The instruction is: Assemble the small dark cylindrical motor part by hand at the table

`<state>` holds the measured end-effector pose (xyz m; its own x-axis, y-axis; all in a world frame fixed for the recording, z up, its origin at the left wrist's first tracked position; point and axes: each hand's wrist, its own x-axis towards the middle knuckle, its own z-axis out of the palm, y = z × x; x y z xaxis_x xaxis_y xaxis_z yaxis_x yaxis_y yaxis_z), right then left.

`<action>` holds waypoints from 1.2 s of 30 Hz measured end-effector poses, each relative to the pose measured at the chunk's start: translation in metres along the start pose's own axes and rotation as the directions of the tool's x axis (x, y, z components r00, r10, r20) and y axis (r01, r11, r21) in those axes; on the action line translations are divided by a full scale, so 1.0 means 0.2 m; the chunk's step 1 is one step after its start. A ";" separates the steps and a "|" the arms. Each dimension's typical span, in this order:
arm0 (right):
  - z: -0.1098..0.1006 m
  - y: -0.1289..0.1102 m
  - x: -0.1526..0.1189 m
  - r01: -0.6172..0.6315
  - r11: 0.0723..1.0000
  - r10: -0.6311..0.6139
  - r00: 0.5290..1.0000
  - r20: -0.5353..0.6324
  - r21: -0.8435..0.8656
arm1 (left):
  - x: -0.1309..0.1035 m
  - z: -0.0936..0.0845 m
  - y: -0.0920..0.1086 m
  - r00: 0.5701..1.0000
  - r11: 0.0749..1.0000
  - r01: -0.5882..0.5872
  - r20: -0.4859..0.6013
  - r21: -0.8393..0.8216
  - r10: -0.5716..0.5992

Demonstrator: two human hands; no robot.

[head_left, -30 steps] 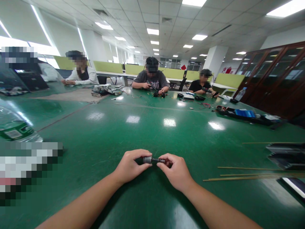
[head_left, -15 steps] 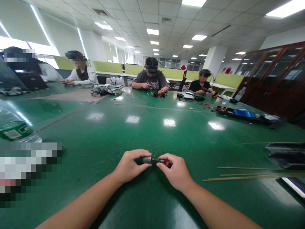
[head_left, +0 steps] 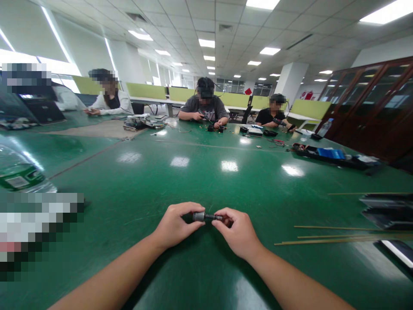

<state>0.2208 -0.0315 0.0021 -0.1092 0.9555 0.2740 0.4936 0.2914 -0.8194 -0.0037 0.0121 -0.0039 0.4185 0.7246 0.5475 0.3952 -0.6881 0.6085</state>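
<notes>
Two bare hands meet over a green table [head_left: 206, 185], a small dark cylindrical part [head_left: 209, 217] held level between them. The left hand [head_left: 177, 224], thumb and fingers curved partway in, pinches the part's thicker end, where a grey collar [head_left: 199, 216] shows; the right hand [head_left: 238, 230], more tightly curled, grips the slimmer end, ringed with lighter bands, between thumb and forefinger. Whether the part touches the surface below cannot be told.

Near the right forearm lie several thin, straw-coloured sticks [head_left: 290, 243], beside dark, glossy pieces [head_left: 385, 217] and a flat black-and-white object [head_left: 397, 254] at the edge of view. On the left, a clear bottle with a green label [head_left: 22, 178] lies behind a pixelated box [head_left: 35, 219].

Farther back on the right, a long black tray [head_left: 318, 155] bears a blue item [head_left: 331, 153]. Across the table, a person in a dark grey shirt [head_left: 204, 107] bends over small black parts [head_left: 216, 128]; a person in black [head_left: 271, 115] sits to the right, and a person in white sleeves [head_left: 124, 103] to the left. Yellow-green partitions [head_left: 146, 90] and a dark red wooden cabinet [head_left: 364, 116] stand behind under lit ceiling panels [head_left: 206, 43].
</notes>
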 end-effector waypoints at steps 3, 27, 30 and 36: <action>0.00 0.00 0.00 0.001 1.000 -0.001 1.000 0.001 0.003 | 0.00 0.00 0.00 1.000 1.000 -0.004 0.000 0.002 0.004; 0.00 0.01 0.00 -0.007 1.000 0.007 1.000 -0.004 0.016 | 0.00 -0.01 0.00 1.000 1.000 0.011 0.004 -0.008 -0.011; 0.00 0.01 0.00 -0.005 1.000 0.005 1.000 -0.003 0.009 | 0.00 -0.01 0.00 1.000 1.000 0.012 0.006 -0.007 -0.012; 0.00 0.01 0.00 -0.004 1.000 0.004 1.000 -0.001 0.012 | 0.00 -0.01 -0.01 1.000 1.000 0.007 0.006 -0.005 -0.007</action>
<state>0.2216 -0.0304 0.0003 -0.1066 0.9567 0.2709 0.4839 0.2879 -0.8264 -0.0054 0.0139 -0.0044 0.4204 0.7290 0.5402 0.3943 -0.6830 0.6148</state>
